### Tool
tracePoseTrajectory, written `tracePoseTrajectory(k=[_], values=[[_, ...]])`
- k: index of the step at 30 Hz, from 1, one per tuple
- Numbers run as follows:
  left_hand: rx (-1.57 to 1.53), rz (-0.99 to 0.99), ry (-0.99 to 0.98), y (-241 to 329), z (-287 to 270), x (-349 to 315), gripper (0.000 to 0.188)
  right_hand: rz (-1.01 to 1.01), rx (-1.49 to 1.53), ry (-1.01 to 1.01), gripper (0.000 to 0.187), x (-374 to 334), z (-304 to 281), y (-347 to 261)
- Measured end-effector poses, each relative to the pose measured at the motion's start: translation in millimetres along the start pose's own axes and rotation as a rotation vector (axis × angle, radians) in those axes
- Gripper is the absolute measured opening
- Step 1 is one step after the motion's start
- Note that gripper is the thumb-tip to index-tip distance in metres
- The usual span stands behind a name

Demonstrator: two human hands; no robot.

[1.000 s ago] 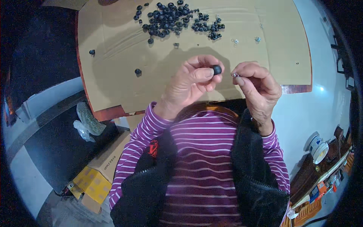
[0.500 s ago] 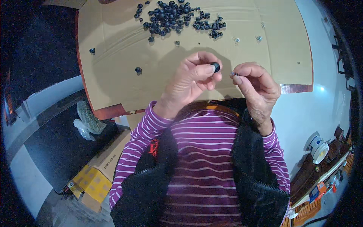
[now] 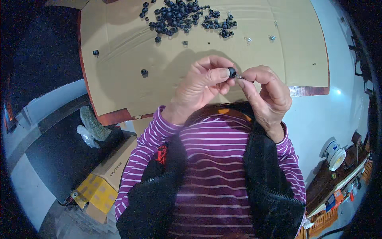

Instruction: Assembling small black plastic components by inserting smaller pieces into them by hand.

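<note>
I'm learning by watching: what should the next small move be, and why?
Perhaps ease the metal piece into the black cap: the right hand pinches it, tip at the cap's seemingly open side, while the left hand holds the cap.

Between the left hand (image 3: pixel 203 81) and right hand (image 3: pixel 269 91) only a slim gap remains, spanned by a round black cap (image 3: pixel 232 72) and a thin silver metal piece (image 3: pixel 238 76). Just beyond this grip, flat brown cardboard (image 3: pixel 302 59) offers passage; farther off, leftward, a dense heap of rounded black pieces (image 3: pixel 174 18) obstructs. Left of the grip, one lone black piece (image 3: pixel 144 72) interrupts open room. Nearer the body, the purple-and-white striped shirt (image 3: pixel 215 139) blocks the way.
</note>
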State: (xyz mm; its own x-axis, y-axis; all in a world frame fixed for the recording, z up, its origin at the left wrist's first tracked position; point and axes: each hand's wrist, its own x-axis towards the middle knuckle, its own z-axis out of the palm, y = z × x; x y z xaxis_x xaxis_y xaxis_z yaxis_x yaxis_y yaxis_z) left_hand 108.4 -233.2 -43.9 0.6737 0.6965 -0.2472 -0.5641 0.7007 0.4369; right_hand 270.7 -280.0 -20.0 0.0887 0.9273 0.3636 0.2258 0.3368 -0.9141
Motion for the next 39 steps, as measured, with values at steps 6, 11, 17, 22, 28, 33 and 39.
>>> tracePoseTrajectory(k=[6,11,17,22,28,33,39], values=[[0.071,0.056,0.056,-2,4,0,0.015,-0.032,-0.069,-0.003,0.014,2,2,0],[0.097,0.041,0.034,-3,0,0,0.016,-0.045,-0.088,-0.031,0.014,2,0,-1],[0.120,0.016,0.071,-5,-4,-1,0.015,0.028,-0.048,-0.106,0.012,2,-3,4],[0.079,-0.053,0.035,-4,-8,-1,0.013,0.298,0.277,-0.187,0.014,1,-6,10],[0.021,-0.081,-0.004,-3,-13,-5,0.013,0.486,0.495,-0.259,0.017,6,-2,9],[-0.044,-0.171,-0.109,-6,-27,-11,0.013,0.695,0.555,-0.325,0.024,4,5,15],[-0.306,-0.063,0.037,-12,-50,-30,0.014,0.735,0.279,-0.480,0.022,26,36,8]])
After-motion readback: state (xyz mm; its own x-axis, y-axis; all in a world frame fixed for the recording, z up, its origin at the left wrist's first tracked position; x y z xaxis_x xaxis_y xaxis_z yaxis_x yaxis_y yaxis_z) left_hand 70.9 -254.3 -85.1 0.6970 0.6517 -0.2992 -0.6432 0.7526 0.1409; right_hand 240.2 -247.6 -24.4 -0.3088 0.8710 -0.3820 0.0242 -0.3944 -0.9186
